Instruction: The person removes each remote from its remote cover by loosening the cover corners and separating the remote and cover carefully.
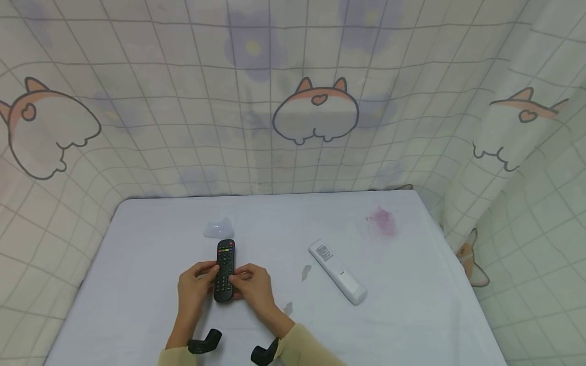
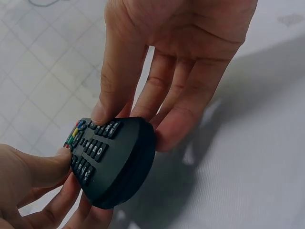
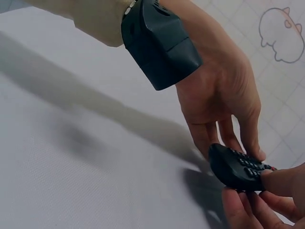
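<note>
A black remote control [image 1: 224, 272] with rows of buttons and a few coloured keys is held between both hands over the white table. My left hand [image 1: 194, 290] grips its left edge, the thumb on the front and fingers behind. On the opposite edge, my right hand [image 1: 256, 287] pinches it, thumb near the buttons. The left wrist view shows the remote's rounded lower end [image 2: 126, 167] close up, with the right hand [image 2: 181, 33] above. In the right wrist view, the remote [image 3: 238, 169] casts a shadow on the cloth. Its back is hidden.
A white remote [image 1: 338, 272] lies slanted to the right, its labelled back up. Behind the black remote is a small translucent piece [image 1: 220, 229]. The white tabletop [image 1: 412, 315] has a pink stain [image 1: 383, 222] and grey marks. A checked curtain [image 1: 183, 127] surrounds the table.
</note>
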`<control>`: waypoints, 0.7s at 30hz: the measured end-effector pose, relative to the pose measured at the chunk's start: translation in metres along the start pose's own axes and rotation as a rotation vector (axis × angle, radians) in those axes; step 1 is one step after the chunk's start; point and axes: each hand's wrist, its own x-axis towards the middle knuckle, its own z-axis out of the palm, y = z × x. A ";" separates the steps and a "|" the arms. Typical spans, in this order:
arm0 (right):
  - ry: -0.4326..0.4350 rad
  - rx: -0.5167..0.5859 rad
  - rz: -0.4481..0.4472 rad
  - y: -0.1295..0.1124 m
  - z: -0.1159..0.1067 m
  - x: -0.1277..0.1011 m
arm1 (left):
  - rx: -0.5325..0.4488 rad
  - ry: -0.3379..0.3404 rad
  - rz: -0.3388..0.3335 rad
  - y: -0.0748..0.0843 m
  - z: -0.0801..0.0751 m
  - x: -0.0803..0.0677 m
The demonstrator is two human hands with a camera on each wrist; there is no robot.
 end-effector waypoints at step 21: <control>0.034 -0.150 -0.007 0.007 0.009 0.009 | 0.193 0.061 0.067 -0.014 0.004 0.011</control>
